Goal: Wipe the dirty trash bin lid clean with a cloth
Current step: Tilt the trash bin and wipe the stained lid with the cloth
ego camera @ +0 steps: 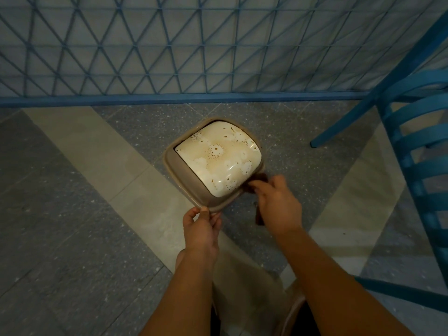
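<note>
The trash bin lid (214,160) is being held just below the middle of the view, above a speckled grey and pale tiled floor (72,214). Its cream swing flap is being shown stained with brown blotches and specks, and it is being framed by a beige rim. The rim's near corner, at about 6 o'clock on the lid, is being pinched by the left hand (201,229), thumb on top and fingers curled beneath. A dark brown cloth (259,180) is being gripped by the right hand (276,202), with fingers curled round it, and is being pressed against the lid's edge at about 4 o'clock. A strip of the cloth is being left hanging below that hand. A blue lattice fence (169,49) is being seen at 12 o'clock, and a blue slatted chair (417,141) at 3 o'clock.
</note>
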